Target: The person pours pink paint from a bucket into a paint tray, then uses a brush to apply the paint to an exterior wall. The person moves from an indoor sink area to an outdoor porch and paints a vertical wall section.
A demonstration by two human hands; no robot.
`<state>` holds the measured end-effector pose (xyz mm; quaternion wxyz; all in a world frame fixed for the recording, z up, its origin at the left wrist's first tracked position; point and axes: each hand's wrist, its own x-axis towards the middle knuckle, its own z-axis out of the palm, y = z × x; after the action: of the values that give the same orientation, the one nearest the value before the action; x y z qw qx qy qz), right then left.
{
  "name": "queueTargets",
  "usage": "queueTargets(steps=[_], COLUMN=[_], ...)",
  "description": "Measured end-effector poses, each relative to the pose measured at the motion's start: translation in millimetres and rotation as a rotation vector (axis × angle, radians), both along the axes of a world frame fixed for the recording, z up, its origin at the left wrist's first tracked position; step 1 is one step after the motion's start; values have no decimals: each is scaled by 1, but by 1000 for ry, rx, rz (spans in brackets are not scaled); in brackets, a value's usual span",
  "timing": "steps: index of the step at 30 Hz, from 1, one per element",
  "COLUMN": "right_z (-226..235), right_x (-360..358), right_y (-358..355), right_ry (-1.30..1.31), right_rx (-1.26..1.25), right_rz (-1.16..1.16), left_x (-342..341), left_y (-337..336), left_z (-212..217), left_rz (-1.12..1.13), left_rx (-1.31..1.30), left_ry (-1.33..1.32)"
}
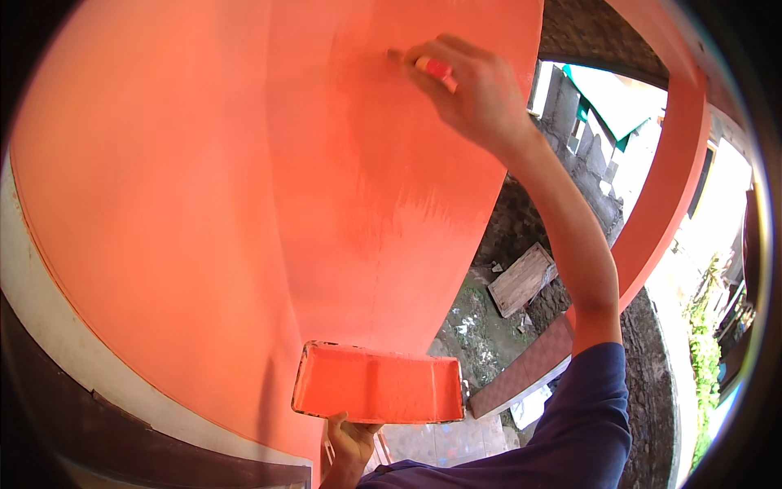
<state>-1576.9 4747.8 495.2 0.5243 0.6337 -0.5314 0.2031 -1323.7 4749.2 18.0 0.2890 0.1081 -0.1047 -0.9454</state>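
My right hand [481, 94] is raised against the orange wall [326, 155], its fingers closed round the red and pale handle of a paintbrush [437, 68]. The hand is slightly blurred and the bristles cannot be made out clearly. Below and left of it, a darker, wet-looking patch of paint [375, 163] ends in ragged streaks. Low in the picture, my left hand [352, 438] grips the near edge of a paint tray [376, 383] from beneath, thumb up. Orange paint coats the tray's inside, and its rim is stained dark.
An orange pillar [664, 204] curves up at the right. Beyond the wall's edge, rough ground holds a wooden board [523, 279] and a low tiled ledge [525, 367]. A white band [106, 359] and dark trim run along the wall's lower left.
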Motion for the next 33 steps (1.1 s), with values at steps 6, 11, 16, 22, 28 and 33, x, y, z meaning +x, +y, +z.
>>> queueTargets(steps=[6, 11, 16, 22, 28, 33], right_z=[-68, -241, -248, -77, -94, -249], right_x=[-32, -33, -29, -29, -47, -51], right_y=[0, 19, 21, 22, 33, 50], right_ry=[330, 334, -290, -152, 274, 221], right_rx=[1, 332, 604, 157, 6, 345], right_rz=[-52, -22, 18, -84, -105, -70], left_x=[0, -1, -3, 0, 0, -3], left_y=[2, 0, -3, 1, 3, 0], left_z=[0, -4, -15, 11, 3, -3], left_rz=[28, -14, -42, 29, 34, 19], left_rx=[19, 15, 3, -31, -16, 10], left_ry=[-14, -15, 53, -76, -59, -26])
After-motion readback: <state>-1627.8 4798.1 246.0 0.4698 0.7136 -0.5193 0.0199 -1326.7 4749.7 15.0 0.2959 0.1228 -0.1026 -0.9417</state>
